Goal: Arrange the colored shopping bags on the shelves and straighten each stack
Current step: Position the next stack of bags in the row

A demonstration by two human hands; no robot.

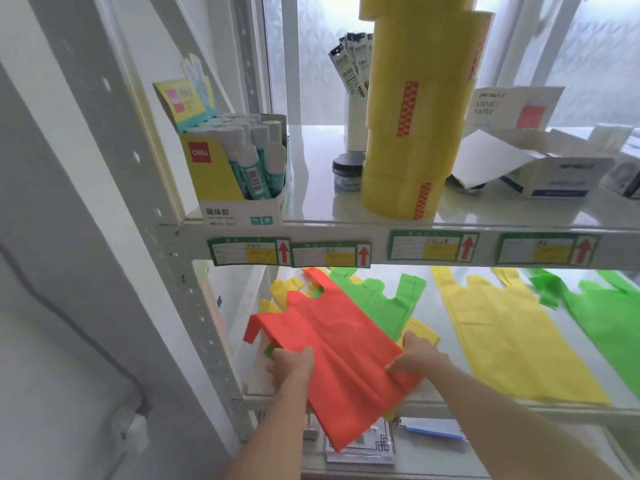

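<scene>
Hands on red bag (341,344), both sides. Left hand (292,367) pinches its left edge, right hand (420,358) pinches the right edge w/ thumb on top, prob to keep it flat while squaring it up. Bag sits skewed on the mixed pile at left of lower shelf (433,405), bottom corner hanging over the front lip. Under it: green bag (384,303) and yellow bags (420,332), fanned out, not aligned yet. Yellow stack (512,341) mid-shelf and green stack (609,323) far right lie apart, by colour. Upper shelf: tape rolls (419,116), glue stick box (239,168). Stack straightening looks early.
</scene>
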